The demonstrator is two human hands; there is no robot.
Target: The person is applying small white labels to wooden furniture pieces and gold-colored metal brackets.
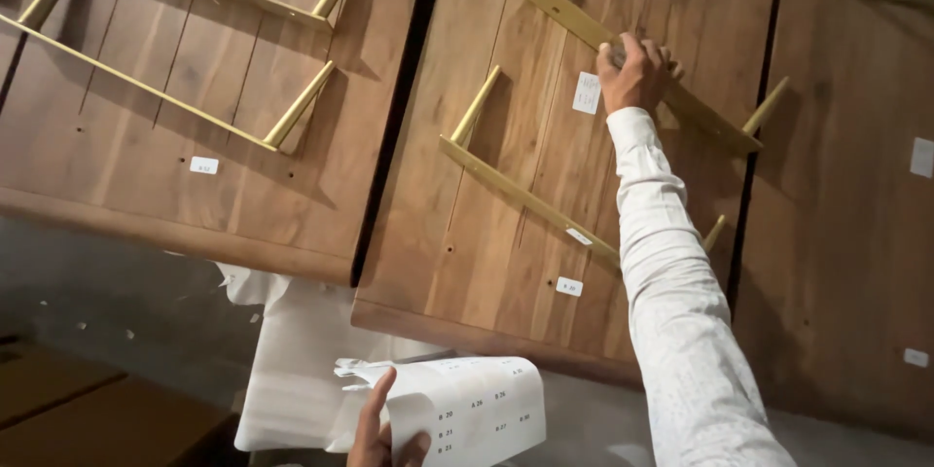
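Wooden tabletops are leaning upright side by side across the whole view, undersides facing out, each carrying brass-coloured leg frames, with a grey floor showing below and a white sheet of packing foam (292, 360) lying under the middle one. On the middle tabletop (506, 224), the right hand (637, 70) is reaching up on a long white sleeve (671, 302) and its fingers are curling closed over the upper brass rail (593, 29), just beside a small white label (587, 92) stuck to the wood. The left hand (384, 433) is holding a sheet of peel-off labels (472, 409) low in the view, thumb pressed over its near edge and fingers pinched behind it; the sheet is lying roughly flat, its long axis running left to right and its curled end pointing left. As a judgement, the labelling is looking partly done: small white stickers are already sitting on the lower part of the middle tabletop (569, 286), on the left tabletop (195, 136) and on the right tabletop (856, 233), while many labels are remaining on the sheet. The brass rail under the right hand is slanting down from upper left to lower right, parallel to the lower rail (525, 199).
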